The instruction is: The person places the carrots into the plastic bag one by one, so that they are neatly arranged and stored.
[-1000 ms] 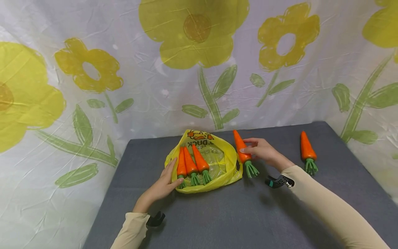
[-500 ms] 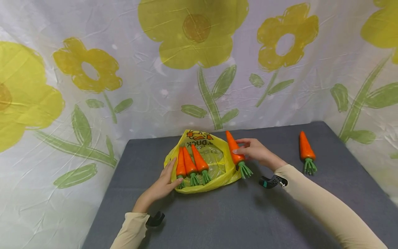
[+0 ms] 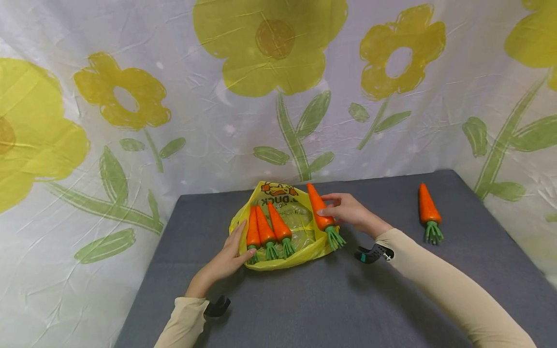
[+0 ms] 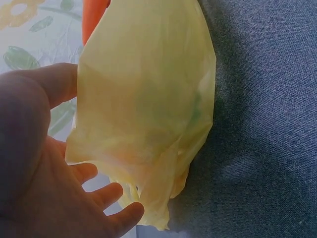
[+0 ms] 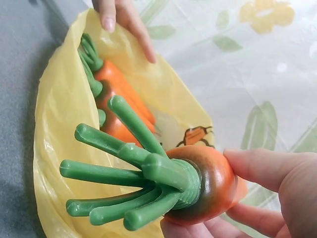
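Note:
A yellow plastic bag [image 3: 304, 258] with a printed duck lies with its mouth open. Three toy carrots [image 3: 266, 224] with green tops rest side by side in its left part. My left hand [image 3: 227, 253] holds the bag's left rim; in the left wrist view, its thumb reaches behind the plastic while several fingertips [image 4: 106, 194] stay outside. With thumb and fingers my right hand [image 3: 350, 211] grips another toy carrot [image 3: 319, 208] by its thick end. That carrot is tilted, tip away from me, over the bag's right rim. Its green top [image 5: 143, 173] points toward the right wrist camera.
One more toy carrot [image 3: 430, 208] lies at the right side of the dark grey table [image 3: 304, 309]. A white curtain [image 3: 209, 145] with yellow flowers hangs along the table's back edge.
My right hand has carried its toy carrot leftward, from beside the bag to over its right rim. The left hand and the bag have stayed in place.

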The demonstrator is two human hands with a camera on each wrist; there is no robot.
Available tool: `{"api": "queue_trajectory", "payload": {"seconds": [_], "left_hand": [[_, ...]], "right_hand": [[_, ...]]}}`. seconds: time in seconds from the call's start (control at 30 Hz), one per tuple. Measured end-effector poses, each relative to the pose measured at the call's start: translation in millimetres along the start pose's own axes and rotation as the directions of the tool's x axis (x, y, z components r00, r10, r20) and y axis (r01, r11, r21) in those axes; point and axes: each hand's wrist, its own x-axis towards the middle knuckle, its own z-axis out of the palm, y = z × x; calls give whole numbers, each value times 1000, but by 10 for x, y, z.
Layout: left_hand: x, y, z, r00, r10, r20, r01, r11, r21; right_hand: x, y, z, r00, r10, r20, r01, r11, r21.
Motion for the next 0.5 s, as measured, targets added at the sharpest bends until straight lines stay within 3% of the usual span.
{"api": "queue_trajectory", "payload": {"seconds": [0.5], "left_hand": [[6,10,11,1000,-25,10,25,1000,4]], "right_hand": [[80,-75,129,1000,3,28,-3,1000,4]]}}
